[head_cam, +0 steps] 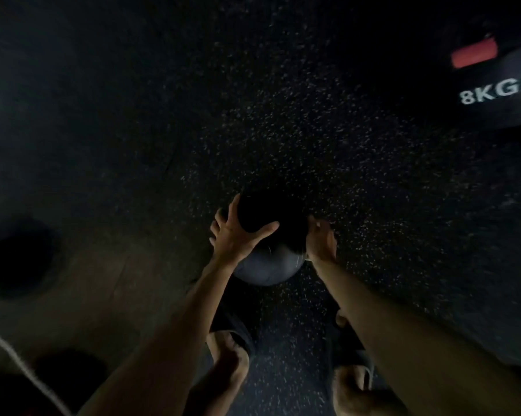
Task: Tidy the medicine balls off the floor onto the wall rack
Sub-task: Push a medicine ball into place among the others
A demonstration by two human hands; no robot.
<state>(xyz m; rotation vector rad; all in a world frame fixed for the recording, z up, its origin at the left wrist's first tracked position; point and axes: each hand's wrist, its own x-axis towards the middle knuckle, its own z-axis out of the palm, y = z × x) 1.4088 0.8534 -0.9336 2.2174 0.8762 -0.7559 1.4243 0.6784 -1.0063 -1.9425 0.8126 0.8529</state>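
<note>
Medicine ball (268, 267), dark and smooth, sits between the person's two hands over the speckled black rubber floor (313, 130). Its lower part catches a grey sheen and its top is lost in shadow. Whether it rests on the floor or is just off it cannot be told.

The left hand (238, 232) lies on the ball's upper left side. Its fingers are spread wide and fairly straight, and the thumb reaches across the top, so it presses rather than clutches. The right hand (320, 240) is flat against the ball's right side with the back of the hand showing. Its fingers run into the dark against the ball, so it cannot be told whether they curl round it.

Nearer the camera than the ball are the person's two feet in open sandals, the left foot (227, 352) and the right foot (352, 382), set apart with speckled floor between them.

Far to the upper right of the ball, well apart from it, lies a second black ball (505, 109) marked "8KG" in white, with a red patch (474, 54) above the lettering.

Left of the held ball the floor turns to a brownish surface (103, 280), where a dark rounded shape (16, 259) sits, too dim to name. Below that, a pale cord (16, 352) crosses the corner.
</note>
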